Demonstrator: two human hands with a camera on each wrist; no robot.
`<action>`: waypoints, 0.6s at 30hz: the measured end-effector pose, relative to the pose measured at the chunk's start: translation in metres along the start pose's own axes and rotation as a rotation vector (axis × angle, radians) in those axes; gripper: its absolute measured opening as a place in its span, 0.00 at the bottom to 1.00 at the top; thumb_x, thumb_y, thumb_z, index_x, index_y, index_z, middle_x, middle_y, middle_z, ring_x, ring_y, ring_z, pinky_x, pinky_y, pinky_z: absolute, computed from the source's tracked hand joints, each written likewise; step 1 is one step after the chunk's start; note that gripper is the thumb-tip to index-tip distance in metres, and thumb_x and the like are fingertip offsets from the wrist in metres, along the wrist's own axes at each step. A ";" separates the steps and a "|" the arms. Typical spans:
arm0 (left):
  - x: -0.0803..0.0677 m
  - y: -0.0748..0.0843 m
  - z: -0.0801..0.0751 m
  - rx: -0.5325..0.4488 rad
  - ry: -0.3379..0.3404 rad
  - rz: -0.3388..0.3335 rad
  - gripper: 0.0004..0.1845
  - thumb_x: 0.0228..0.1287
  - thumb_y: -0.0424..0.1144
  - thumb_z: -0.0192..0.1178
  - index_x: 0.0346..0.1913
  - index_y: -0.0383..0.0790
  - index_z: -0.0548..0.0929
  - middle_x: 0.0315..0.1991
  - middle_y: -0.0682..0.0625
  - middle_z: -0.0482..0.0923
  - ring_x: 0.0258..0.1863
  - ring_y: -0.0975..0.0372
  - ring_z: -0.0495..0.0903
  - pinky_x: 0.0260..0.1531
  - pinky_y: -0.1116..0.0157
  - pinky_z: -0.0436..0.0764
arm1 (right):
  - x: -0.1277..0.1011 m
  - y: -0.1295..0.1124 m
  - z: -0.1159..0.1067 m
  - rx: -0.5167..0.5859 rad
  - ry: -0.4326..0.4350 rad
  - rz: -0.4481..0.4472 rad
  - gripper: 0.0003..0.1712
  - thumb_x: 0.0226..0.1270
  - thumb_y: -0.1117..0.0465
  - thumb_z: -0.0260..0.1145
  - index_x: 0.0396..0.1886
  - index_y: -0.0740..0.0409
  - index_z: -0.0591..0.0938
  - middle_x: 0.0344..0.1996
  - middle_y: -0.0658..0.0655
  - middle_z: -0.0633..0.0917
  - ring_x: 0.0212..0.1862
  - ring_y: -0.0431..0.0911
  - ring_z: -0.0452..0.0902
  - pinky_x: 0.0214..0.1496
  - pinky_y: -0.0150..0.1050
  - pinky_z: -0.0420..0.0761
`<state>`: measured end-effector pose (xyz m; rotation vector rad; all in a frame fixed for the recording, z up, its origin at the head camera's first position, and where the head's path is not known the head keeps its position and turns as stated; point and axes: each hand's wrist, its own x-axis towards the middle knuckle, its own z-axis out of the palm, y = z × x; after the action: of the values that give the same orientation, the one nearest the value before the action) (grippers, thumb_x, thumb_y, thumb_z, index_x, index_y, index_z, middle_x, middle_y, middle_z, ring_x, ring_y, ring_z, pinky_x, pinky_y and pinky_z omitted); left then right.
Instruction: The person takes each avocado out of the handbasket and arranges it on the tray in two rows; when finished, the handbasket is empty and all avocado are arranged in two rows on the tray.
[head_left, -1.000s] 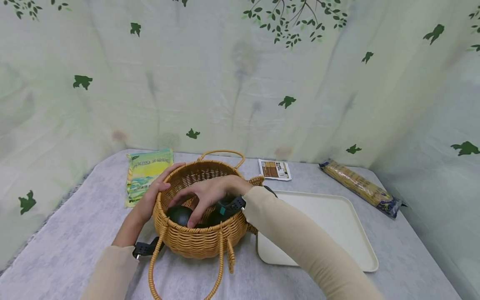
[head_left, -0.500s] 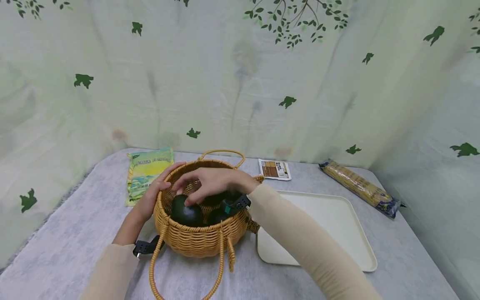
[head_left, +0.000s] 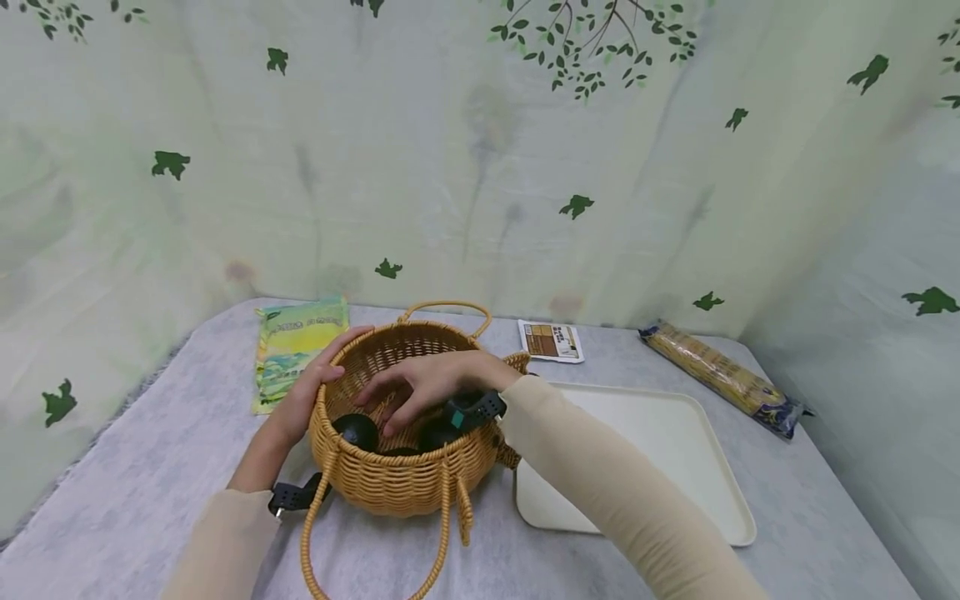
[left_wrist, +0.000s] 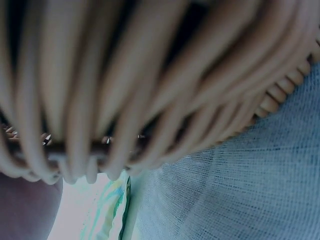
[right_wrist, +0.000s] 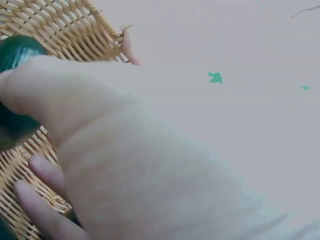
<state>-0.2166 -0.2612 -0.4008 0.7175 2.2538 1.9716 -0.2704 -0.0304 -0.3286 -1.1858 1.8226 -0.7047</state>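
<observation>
A round wicker basket (head_left: pixel 397 487) stands on the grey cloth in the head view. My left hand (head_left: pixel 303 396) grips its left rim, fingers curled over the edge. My right hand (head_left: pixel 423 385) reaches inside with fingers spread, fingertips just above a dark green round fruit (head_left: pixel 356 431); a second dark fruit (head_left: pixel 437 435) lies under the wrist. In the right wrist view my right hand (right_wrist: pixel 125 150) fills the frame, its thumb lying against a dark green fruit (right_wrist: pixel 17 50) over the basket weave (right_wrist: pixel 65 25). The left wrist view gives only blurred basket strands (left_wrist: pixel 150 100).
A white tray (head_left: pixel 675 467) lies right of the basket. A green-yellow packet (head_left: pixel 296 342) sits at the back left, a small brown-and-white sachet (head_left: pixel 551 340) behind the basket, and a long noodle packet (head_left: pixel 720 375) at the back right. One basket handle (head_left: pixel 375 550) hangs toward me.
Half a second ago my right hand had the left dark fruit raised near the rim. The fruit now lies lower in the basket and the fingers are spread above it. Left hand unmoved.
</observation>
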 end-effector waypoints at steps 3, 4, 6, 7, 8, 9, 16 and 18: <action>-0.001 -0.001 0.000 0.008 -0.007 -0.002 0.34 0.75 0.39 0.33 0.83 0.48 0.53 0.77 0.40 0.56 0.70 0.48 0.68 0.55 0.64 0.81 | 0.006 -0.004 0.003 -0.135 0.007 -0.032 0.38 0.70 0.55 0.71 0.77 0.50 0.70 0.71 0.46 0.75 0.69 0.35 0.71 0.66 0.29 0.72; -0.001 -0.001 0.000 0.019 -0.002 -0.001 0.34 0.75 0.39 0.33 0.83 0.49 0.53 0.77 0.41 0.56 0.70 0.49 0.68 0.56 0.65 0.80 | 0.008 -0.007 0.004 -0.179 0.003 -0.041 0.38 0.70 0.53 0.71 0.77 0.49 0.70 0.72 0.45 0.73 0.70 0.34 0.69 0.67 0.29 0.70; -0.001 -0.002 0.000 0.041 0.010 0.001 0.34 0.75 0.40 0.34 0.83 0.51 0.54 0.78 0.42 0.57 0.71 0.50 0.68 0.57 0.67 0.78 | 0.013 -0.012 0.006 -0.259 -0.001 -0.053 0.38 0.69 0.50 0.71 0.77 0.48 0.71 0.73 0.44 0.72 0.72 0.32 0.65 0.70 0.28 0.67; -0.001 -0.002 0.000 0.050 0.013 0.004 0.34 0.75 0.40 0.34 0.83 0.50 0.54 0.78 0.43 0.57 0.71 0.49 0.68 0.58 0.68 0.76 | 0.016 -0.014 0.007 -0.278 -0.005 -0.045 0.38 0.69 0.49 0.71 0.76 0.47 0.72 0.72 0.43 0.72 0.72 0.32 0.65 0.70 0.28 0.67; -0.001 -0.002 0.000 0.061 0.018 0.005 0.33 0.75 0.41 0.34 0.83 0.51 0.55 0.78 0.43 0.57 0.71 0.49 0.67 0.59 0.69 0.75 | 0.018 -0.016 0.008 -0.293 -0.007 -0.037 0.37 0.69 0.49 0.72 0.75 0.46 0.72 0.72 0.43 0.73 0.71 0.31 0.65 0.70 0.29 0.67; 0.000 -0.003 0.000 0.069 0.022 0.006 0.33 0.76 0.41 0.34 0.83 0.49 0.55 0.79 0.44 0.57 0.72 0.49 0.67 0.59 0.69 0.74 | 0.020 -0.017 0.009 -0.305 -0.006 -0.027 0.37 0.68 0.49 0.72 0.75 0.46 0.73 0.71 0.43 0.73 0.71 0.31 0.65 0.70 0.29 0.67; -0.001 -0.002 -0.002 0.060 0.023 0.006 0.34 0.75 0.40 0.34 0.83 0.50 0.55 0.78 0.43 0.58 0.72 0.49 0.67 0.59 0.70 0.74 | 0.030 -0.022 0.011 -0.361 0.000 -0.018 0.35 0.68 0.50 0.72 0.73 0.49 0.75 0.68 0.45 0.76 0.67 0.32 0.69 0.67 0.27 0.69; -0.001 -0.002 -0.002 0.058 0.020 0.008 0.34 0.75 0.40 0.34 0.83 0.52 0.56 0.78 0.42 0.58 0.72 0.50 0.66 0.59 0.70 0.74 | 0.031 -0.022 0.010 -0.382 0.010 -0.019 0.35 0.67 0.50 0.73 0.72 0.48 0.76 0.68 0.44 0.77 0.68 0.31 0.69 0.67 0.26 0.68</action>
<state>-0.2168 -0.2635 -0.4027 0.7163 2.3318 1.9328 -0.2578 -0.0679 -0.3264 -1.4456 2.0139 -0.3798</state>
